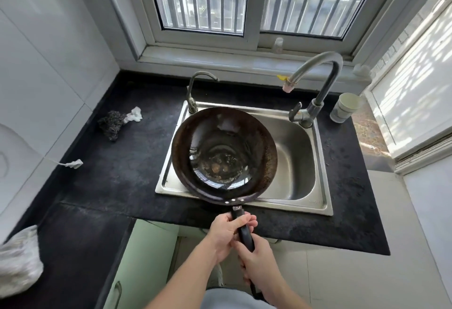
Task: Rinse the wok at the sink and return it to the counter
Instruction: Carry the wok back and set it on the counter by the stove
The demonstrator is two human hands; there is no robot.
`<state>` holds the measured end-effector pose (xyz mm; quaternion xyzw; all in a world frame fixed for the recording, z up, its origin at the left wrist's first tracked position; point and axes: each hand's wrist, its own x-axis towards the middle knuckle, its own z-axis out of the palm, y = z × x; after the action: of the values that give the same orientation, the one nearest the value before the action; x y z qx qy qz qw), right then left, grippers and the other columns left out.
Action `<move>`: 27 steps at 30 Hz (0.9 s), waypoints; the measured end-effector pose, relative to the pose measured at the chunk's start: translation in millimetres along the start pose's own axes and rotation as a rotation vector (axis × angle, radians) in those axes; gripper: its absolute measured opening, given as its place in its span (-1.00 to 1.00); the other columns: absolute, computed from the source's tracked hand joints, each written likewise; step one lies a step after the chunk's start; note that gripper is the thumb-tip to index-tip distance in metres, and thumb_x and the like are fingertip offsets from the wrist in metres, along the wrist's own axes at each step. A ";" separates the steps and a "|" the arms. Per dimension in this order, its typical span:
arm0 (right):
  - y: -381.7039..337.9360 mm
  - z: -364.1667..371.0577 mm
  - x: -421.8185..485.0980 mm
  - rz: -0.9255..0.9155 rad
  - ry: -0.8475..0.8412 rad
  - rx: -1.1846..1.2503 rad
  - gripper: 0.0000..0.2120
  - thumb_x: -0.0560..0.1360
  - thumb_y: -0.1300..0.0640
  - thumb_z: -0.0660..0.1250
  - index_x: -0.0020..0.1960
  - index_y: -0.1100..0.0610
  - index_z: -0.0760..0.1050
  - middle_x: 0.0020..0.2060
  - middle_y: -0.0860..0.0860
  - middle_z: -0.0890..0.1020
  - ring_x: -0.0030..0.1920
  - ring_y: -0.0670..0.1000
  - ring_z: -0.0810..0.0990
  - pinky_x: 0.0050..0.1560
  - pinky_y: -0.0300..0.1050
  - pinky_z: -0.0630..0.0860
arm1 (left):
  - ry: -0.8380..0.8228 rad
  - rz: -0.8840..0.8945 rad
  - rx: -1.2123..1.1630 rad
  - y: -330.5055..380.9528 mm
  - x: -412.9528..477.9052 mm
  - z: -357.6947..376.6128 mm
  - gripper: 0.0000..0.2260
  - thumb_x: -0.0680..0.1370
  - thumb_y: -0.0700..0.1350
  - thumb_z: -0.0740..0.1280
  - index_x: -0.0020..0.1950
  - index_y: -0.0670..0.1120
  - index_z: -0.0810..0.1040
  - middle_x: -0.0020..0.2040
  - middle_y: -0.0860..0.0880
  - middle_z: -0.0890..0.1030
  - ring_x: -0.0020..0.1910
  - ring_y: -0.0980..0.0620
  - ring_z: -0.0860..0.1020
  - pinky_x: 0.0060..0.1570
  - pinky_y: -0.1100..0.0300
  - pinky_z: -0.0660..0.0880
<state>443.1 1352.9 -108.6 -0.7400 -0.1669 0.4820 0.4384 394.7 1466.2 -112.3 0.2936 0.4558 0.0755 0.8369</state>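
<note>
Both hands hold the wok [223, 155] by its black handle [243, 229], which points to 6 o'clock: the left hand [226, 233] is nearer the bowl with its fingers wrapped tight round the handle, and the right hand [259, 263] sits behind it, fingers likewise closed on the grip. The wok hangs level over the left half of the sink [300, 162], its far rim toward 12 o'clock near the small tap [195, 88]; whether its underside touches the basin edge I cannot tell. Food residue and a film of liquid lie in the bottom of the bowl. The big tap [320, 73] stands at 2 o'clock, its spout end off the wok's rim at about 1 o'clock, and no water is seen running. As I judge it, the rinse itself is yet to be done. To do it well, keep the two-handed hold, since a wok is heavy at the far end; bring the bowl under the big spout, or swing the spout over it, before one hand lets go to open the lever. Tilt the rim toward the drain side at 3 o'clock so dirty water pours into the basin and not onto the counter [117, 174]. A scourer [111, 124] lies at 10 o'clock if the crust resists.
</note>
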 end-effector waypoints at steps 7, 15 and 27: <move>-3.5 -54.3 -13.0 -0.094 -0.086 -0.069 -0.79 0.51 0.09 0.38 -0.28 0.09 0.49 -0.54 -0.02 0.48 -0.53 -0.01 0.43 -0.46 -0.12 0.37 | 0.070 0.107 -0.044 -16.8 -20.5 48.3 -0.80 0.56 -0.27 0.37 0.10 -0.38 0.61 -0.07 -0.18 0.70 -0.12 0.01 0.69 -0.07 0.24 0.62; 24.5 -106.8 -34.2 -0.168 -0.227 -0.256 -0.75 0.42 -0.07 0.39 -0.35 0.02 0.46 -0.55 -0.04 0.53 -0.52 -0.04 0.48 -0.42 -0.11 0.41 | 0.240 0.214 -0.275 -72.4 -50.6 92.4 -0.77 0.55 -0.31 0.36 0.15 -0.43 0.55 -0.11 -0.18 0.69 -0.20 0.01 0.68 -0.13 0.24 0.63; 44.5 -78.6 -83.5 -0.275 -0.555 -0.465 -0.86 0.44 0.08 0.43 -0.25 0.10 0.55 -0.53 0.01 0.57 -0.53 -0.07 0.55 -0.45 -0.19 0.43 | 0.532 0.451 -0.520 -135.4 -129.1 67.5 -0.89 0.54 -0.28 0.38 -0.02 -0.33 0.61 -0.12 -0.20 0.67 -0.20 -0.03 0.62 -0.13 0.15 0.58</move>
<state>462.8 1233.7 -85.4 -0.6317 -0.4818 0.5499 0.2576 356.0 1276.3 -67.6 0.1355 0.5457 0.4417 0.6991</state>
